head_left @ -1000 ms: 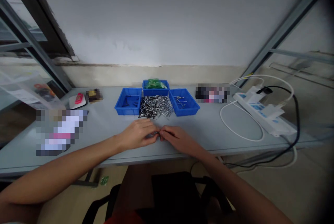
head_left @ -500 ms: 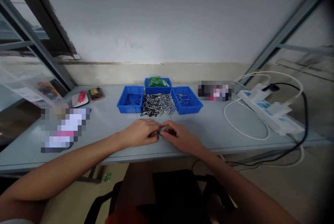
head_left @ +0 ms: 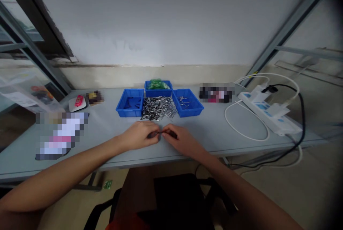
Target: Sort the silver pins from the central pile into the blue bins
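Near the front edge of the grey table, my left hand [head_left: 142, 134] and my right hand [head_left: 179, 138] meet fingertip to fingertip. Both are closed in a pinch around something small and dark between them, too small to name. Just beyond the hands lies a pile of shiny metal pieces [head_left: 158, 107]. A blue tray [head_left: 130, 113] with a few dark pieces stands left of the pile. On its right, another blue tray [head_left: 191, 111] holds several thin metal pieces. Behind the pile, a third blue tray [head_left: 158, 93] contains green packets [head_left: 158, 84].
A white power strip [head_left: 270, 115] with plugs and looping cables lies on the right of the table [head_left: 219, 139]. On the left are a clear plastic box [head_left: 29, 92], a white device with a pink item [head_left: 79, 100] and blurred objects. A grey metal frame rises at both sides.
The view has shifted slightly, so the table items appear further left. My hands have drawn a little closer together at the fingertips, still pinched.
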`<state>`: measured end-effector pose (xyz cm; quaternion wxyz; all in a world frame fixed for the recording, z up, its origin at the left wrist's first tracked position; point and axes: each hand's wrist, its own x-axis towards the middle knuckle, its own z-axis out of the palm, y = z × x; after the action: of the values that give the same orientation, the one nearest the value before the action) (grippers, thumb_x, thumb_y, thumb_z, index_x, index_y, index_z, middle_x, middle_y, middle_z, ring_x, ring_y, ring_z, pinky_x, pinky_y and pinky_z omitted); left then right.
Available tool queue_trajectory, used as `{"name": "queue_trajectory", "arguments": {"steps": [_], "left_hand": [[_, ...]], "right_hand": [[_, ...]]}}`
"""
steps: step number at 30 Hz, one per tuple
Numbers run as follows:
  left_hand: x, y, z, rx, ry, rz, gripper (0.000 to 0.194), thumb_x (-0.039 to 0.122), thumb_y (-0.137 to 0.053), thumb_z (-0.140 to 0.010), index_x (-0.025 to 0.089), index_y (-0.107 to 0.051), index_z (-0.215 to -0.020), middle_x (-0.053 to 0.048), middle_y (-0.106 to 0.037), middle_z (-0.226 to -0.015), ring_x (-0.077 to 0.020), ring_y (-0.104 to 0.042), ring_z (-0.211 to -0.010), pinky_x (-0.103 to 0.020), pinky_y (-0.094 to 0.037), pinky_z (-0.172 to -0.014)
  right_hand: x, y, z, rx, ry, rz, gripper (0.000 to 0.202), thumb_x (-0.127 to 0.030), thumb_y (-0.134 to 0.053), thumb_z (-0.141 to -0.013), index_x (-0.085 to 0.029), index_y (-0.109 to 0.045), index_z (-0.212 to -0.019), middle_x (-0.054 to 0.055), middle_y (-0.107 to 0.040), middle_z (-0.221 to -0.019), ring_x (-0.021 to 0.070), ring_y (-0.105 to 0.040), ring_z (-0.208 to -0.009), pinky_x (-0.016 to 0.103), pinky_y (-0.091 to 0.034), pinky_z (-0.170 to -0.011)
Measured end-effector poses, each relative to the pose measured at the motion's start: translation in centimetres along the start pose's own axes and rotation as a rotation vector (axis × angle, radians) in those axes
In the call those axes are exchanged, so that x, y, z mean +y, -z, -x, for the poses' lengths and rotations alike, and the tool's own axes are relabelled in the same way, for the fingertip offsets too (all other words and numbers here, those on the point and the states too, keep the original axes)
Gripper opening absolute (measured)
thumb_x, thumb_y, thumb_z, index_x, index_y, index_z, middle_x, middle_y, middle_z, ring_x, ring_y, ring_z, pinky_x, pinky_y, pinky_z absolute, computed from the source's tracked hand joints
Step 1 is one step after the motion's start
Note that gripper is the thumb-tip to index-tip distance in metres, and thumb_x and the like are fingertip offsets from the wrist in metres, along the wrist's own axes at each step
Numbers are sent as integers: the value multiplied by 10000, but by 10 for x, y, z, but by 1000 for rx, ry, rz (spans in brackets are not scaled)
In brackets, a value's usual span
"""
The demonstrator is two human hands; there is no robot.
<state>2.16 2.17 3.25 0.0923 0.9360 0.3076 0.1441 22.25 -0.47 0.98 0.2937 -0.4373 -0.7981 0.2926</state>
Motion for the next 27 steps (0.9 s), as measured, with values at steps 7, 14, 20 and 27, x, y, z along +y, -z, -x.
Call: {"name": "queue_trajectory", "arguments": {"steps": [7, 14, 20, 27], "left_hand": [[0, 0, 1, 98, 26, 48, 162, 252, -491, -858, 167, -627, -876, -14, -603, -737, -142, -557, -731, -247, -419, -667], [-1, -1, 0, 153, -18, 128, 188, 285, -502, -878, 169, -635, -942, -23, -612, -773, -138, -554, -756, -246, -433, -684], [-8, -4, -1, 155, -18, 305, 202, 280, -507, -890, 181, -647, -997, -30, -625, -819, -126, -566, -769, -244, -447, -691], [-2, -2, -1, 191, -32, 438, 186, 262, -539, -870, 176, -664, -977, -57, -658, -947, -138, -600, -862, -263, -479, -764]], "right_hand": [[2, -1, -1, 34, 28, 68, 133, -204, -487, -882, -186, -617, -901, 42, -667, -908, 154, -588, -823, 273, -412, -734], [-1, 1, 0, 26, -11, 37, 131, -229, -472, -890, -187, -595, -877, 34, -657, -869, 149, -574, -784, 266, -399, -693], [-1, 2, 0, 36, -18, -44, 142, -256, -466, -896, -192, -590, -867, 11, -646, -837, 130, -565, -748, 248, -390, -671], [-1, 4, 1, -15, -8, -77, 162, -286, -471, -895, -187, -591, -848, 3, -624, -795, 127, -540, -713, 242, -372, -646]]}}
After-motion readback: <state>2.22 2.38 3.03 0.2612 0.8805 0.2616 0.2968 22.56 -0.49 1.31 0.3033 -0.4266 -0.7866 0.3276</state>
